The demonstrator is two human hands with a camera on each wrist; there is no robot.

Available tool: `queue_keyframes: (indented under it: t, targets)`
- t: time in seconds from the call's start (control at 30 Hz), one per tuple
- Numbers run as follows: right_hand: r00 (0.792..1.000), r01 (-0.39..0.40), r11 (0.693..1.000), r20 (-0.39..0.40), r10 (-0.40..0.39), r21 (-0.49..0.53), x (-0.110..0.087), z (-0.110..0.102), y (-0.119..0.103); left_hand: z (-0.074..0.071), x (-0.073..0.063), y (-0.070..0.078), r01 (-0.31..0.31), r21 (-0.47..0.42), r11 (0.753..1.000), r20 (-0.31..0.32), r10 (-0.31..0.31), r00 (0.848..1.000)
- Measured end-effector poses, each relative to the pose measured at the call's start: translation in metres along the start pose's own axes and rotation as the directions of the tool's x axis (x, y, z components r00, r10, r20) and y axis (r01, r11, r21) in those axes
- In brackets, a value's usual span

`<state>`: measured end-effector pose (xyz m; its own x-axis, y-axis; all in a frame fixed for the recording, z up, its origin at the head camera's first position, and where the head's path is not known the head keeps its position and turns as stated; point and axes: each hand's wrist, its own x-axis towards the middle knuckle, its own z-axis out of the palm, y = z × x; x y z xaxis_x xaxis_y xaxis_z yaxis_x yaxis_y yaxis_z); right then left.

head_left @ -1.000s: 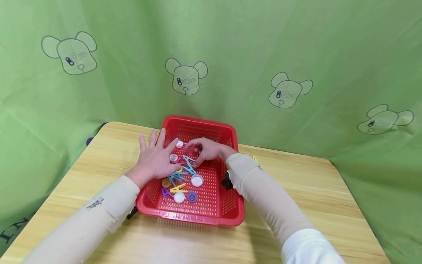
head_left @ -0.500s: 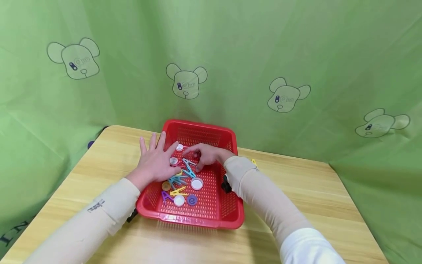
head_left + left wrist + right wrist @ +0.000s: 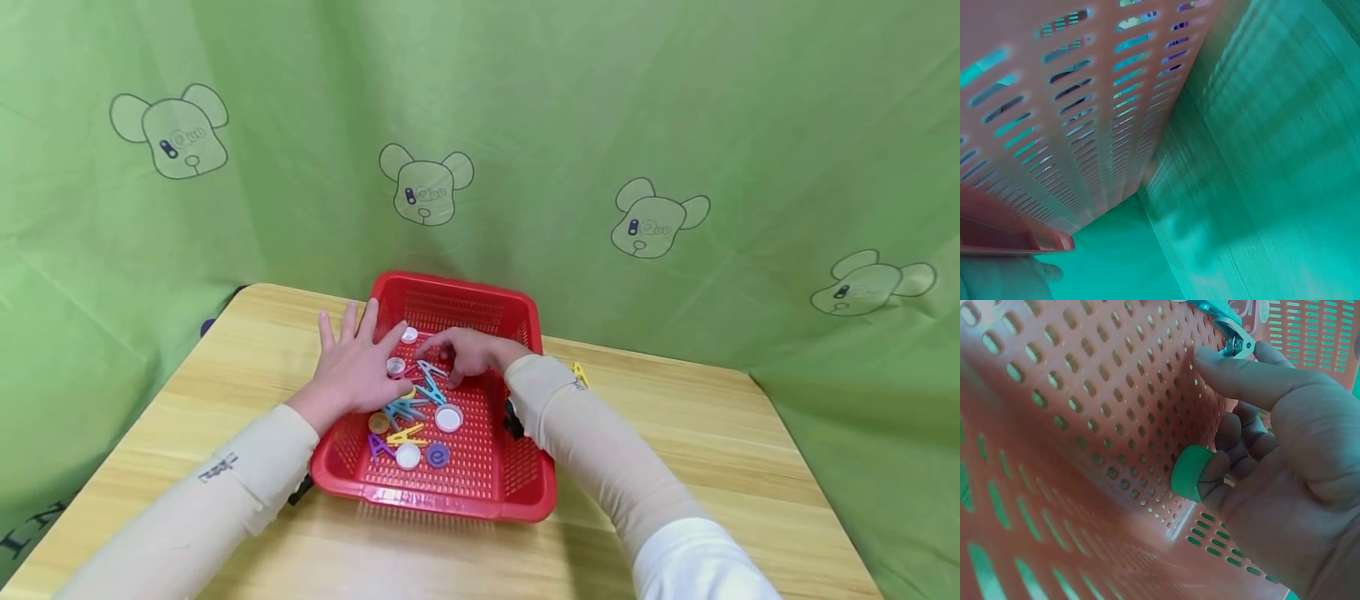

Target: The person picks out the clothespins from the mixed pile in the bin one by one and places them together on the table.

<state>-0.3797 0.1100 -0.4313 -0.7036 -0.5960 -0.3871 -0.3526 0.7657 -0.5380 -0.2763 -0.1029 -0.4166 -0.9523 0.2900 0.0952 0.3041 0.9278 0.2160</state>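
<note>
A red perforated basket (image 3: 450, 500) holds several clothespins and bottle caps. My left hand (image 3: 356, 371) lies spread over its left rim, thumb over the caps inside; a fingertip of it (image 3: 1050, 272) shows below the rim in the left wrist view. Inside the basket, my right hand (image 3: 468, 352) is bent downward, index finger extended and thumb beside a pale blue clothespin (image 3: 431, 387). In the right wrist view, the other fingers are curled, and the little finger holds a green-looking cap (image 3: 1186, 475), hidden from the head view. The clothespin's spring (image 3: 1234, 345) lies just past the thumb.
A white cap (image 3: 448, 417), a purple cap (image 3: 437, 455), and a yellow clothespin (image 3: 407, 434) lie in the basket's near half. Another yellow clothespin (image 3: 580, 375) is on the wooden table (image 3: 697, 433), right of the basket. A green curtain (image 3: 555, 100) hangs behind.
The right hand's thumb has moved slightly right, away from the pale blue clothespin, and its index finger has straightened a little. The left hand stays put. The head view has tilted slightly.
</note>
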Motion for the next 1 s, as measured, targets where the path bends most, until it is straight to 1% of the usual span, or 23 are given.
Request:
queue_keyframes:
  t: [0.2, 0.27, 0.47, 0.7, 0.87, 1.0]
  targets:
    - [0.999, -0.025, 1.0, -0.04, 0.025, 0.001, -0.0017, 0.0017, 0.0005, -0.0001, -0.0002, 0.0004, 0.0, -0.002, 1.0, 0.004, 0.0, 1.0]
    - [0.999, -0.02, 1.0, -0.044, 0.02, -0.007, -0.0015, 0.0018, 0.0009, -0.0002, -0.0004, 0.0004, 0.0, -0.005, 1.0, 0.006, 0.0, 1.0]
    - [0.999, 0.004, 1.0, -0.037, -0.005, -0.026, -0.0012, 0.0012, 0.0009, 0.0015, 0.0006, -0.0004, 0.006, 0.003, 1.0, 0.018, -0.006, 1.0]
    - [0.999, -0.012, 1.0, -0.031, 0.011, -0.014, -0.0017, 0.0022, 0.0, 0.003, 0.0012, -0.0011, -0.002, 0.0, 1.0, 0.019, 0.002, 1.0]
    - [0.999, 0.013, 0.999, -0.033, -0.015, -0.05, -0.0014, 0.0023, -0.001, 0.0035, 0.0014, -0.0016, -0.002, 0.0, 1.0, 0.013, 0.002, 1.0]
    - [1.0, 0.015, 0.998, -0.025, -0.017, -0.064, -0.0001, 0.002, -0.0013, 0.0033, 0.0017, -0.0012, 0.0, 0.001, 1.0, 0.013, 0.0, 1.0]
